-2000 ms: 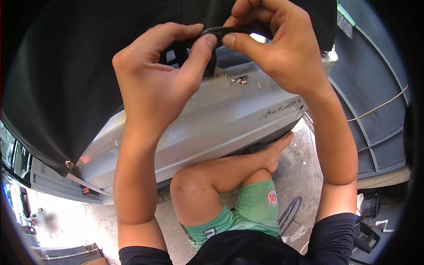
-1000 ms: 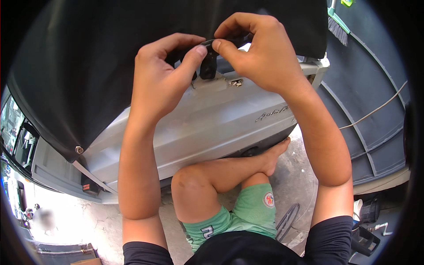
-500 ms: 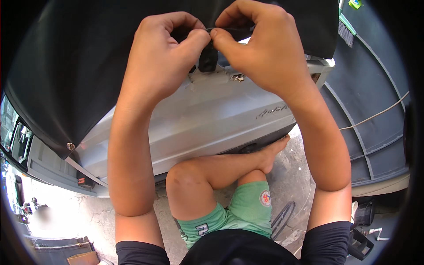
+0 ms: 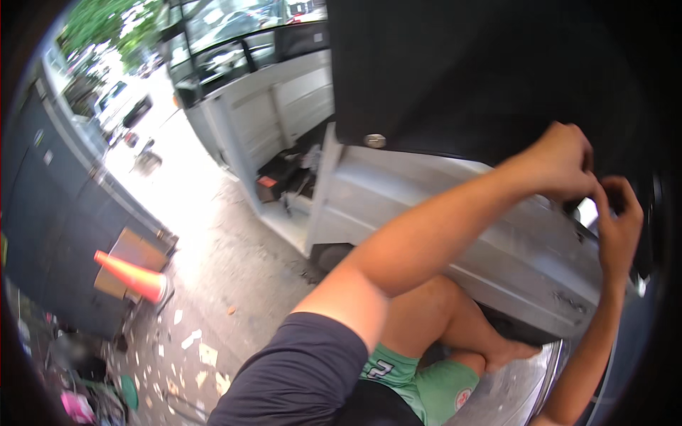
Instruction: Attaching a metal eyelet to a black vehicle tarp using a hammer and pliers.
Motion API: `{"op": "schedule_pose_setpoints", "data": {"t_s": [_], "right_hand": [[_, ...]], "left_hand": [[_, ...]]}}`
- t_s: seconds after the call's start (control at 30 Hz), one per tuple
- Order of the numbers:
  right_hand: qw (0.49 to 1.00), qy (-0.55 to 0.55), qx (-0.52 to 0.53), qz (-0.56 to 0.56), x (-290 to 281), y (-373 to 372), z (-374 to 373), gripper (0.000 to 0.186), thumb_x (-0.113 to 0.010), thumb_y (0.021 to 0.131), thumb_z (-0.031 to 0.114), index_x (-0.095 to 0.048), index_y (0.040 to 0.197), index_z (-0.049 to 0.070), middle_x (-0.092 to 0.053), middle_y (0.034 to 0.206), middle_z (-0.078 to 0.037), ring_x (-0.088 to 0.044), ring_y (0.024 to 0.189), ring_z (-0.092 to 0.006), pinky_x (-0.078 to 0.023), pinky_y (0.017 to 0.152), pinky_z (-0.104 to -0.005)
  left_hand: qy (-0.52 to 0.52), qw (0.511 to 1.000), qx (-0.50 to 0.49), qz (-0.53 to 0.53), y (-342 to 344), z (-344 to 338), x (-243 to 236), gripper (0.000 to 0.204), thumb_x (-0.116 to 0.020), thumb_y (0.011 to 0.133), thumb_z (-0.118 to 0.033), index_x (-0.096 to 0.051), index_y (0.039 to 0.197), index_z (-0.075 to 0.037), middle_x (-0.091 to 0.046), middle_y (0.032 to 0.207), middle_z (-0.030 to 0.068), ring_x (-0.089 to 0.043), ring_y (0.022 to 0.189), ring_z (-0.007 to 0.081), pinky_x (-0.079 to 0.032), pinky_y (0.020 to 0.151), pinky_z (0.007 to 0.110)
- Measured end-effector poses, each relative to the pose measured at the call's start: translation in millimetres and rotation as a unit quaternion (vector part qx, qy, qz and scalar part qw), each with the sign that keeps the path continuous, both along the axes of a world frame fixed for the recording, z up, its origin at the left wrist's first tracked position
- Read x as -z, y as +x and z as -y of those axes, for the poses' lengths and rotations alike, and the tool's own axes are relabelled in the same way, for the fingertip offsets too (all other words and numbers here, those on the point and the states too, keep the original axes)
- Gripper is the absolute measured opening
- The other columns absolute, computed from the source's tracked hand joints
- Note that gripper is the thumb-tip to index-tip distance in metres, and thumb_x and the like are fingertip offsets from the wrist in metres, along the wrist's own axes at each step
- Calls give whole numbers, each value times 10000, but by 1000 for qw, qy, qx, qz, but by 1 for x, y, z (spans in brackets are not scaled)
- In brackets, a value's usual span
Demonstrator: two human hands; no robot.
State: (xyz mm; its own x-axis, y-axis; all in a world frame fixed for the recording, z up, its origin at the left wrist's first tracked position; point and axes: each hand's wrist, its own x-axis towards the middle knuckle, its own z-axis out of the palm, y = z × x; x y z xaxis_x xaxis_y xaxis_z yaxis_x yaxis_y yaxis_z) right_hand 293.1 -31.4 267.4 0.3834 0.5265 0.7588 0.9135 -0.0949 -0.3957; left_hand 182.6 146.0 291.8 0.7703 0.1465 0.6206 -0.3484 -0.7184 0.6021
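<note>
My left hand (image 4: pixel 560 165) reaches across to the right, its fingers closed at the lower edge of a large black cover (image 4: pixel 440 78). Close against it, my right hand (image 4: pixel 619 226) has its thumb and fingers bent together in a pinch. The fingertips of both hands meet, and whatever small thing sits between them is hidden. Below the cover is the silver side panel (image 4: pixel 398 186) of a vehicle. A round metal fastener (image 4: pixel 375 140) sits at the cover's near left corner.
An orange traffic cone (image 4: pixel 135 275) lies tilted by brown cardboard (image 4: pixel 126 248) on the left. Paper scraps (image 4: pixel 207 354) litter the concrete. Beyond the silver panel is an open vehicle compartment (image 4: pixel 288 167) with dark items inside. A dark metal gate (image 4: pixel 60 213) stands far left.
My view has swung to the left, so both hands now appear at the right side. They stay together at the cover's edge. The cone, gate and street have come into view.
</note>
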Motion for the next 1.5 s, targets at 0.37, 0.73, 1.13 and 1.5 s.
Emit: {"op": "schedule_pose_setpoints", "data": {"t_s": [0.37, 0.73, 1.13, 1.5], "right_hand": [[996, -26, 56, 66, 25, 51, 7, 178, -634, 1027, 179, -631, 1103, 17, -659, 1004, -54, -625, 966, -129, -494, 838, -291], [824, -210, 296, 436, 48, 125, 53, 415, -568, 1025, 45, -597, 1434, 110, -662, 1345, -139, -649, 1215, -298, -499, 1004, -364], [929, 50, 192, 312, 26, 1, 4, 197, -705, 941, -2, -712, 1137, 3, -689, 1241, -136, -680, 1131, -321, -535, 969, -415], [929, -75, 171, 318, 11, 14, 36, 222, -671, 953, -39, -707, 1170, -17, -679, 1240, -167, -668, 1151, -330, -532, 971, -420]], "left_hand": [[-40, 996, 26, -71, 14, -6, -1, 246, -799, 730, -167, -789, 857, 43, -753, 844, 236, -756, 780, 311, -621, 741, 369], [-29, 999, 22, -36, 24, 7, -4, 175, -763, 697, -99, -778, 785, 52, -732, 762, 245, -759, 764, 317, -629, 734, 368], [-156, 984, 19, 87, 44, 12, 23, 61, -744, 673, -23, -764, 718, 13, -724, 750, 235, -753, 778, 355, -631, 753, 377], [-160, 940, 115, 278, 16, 10, 55, 280, -742, 791, -56, -661, 1053, 0, -616, 1098, 201, -648, 990, 390, -534, 870, 442]]}}
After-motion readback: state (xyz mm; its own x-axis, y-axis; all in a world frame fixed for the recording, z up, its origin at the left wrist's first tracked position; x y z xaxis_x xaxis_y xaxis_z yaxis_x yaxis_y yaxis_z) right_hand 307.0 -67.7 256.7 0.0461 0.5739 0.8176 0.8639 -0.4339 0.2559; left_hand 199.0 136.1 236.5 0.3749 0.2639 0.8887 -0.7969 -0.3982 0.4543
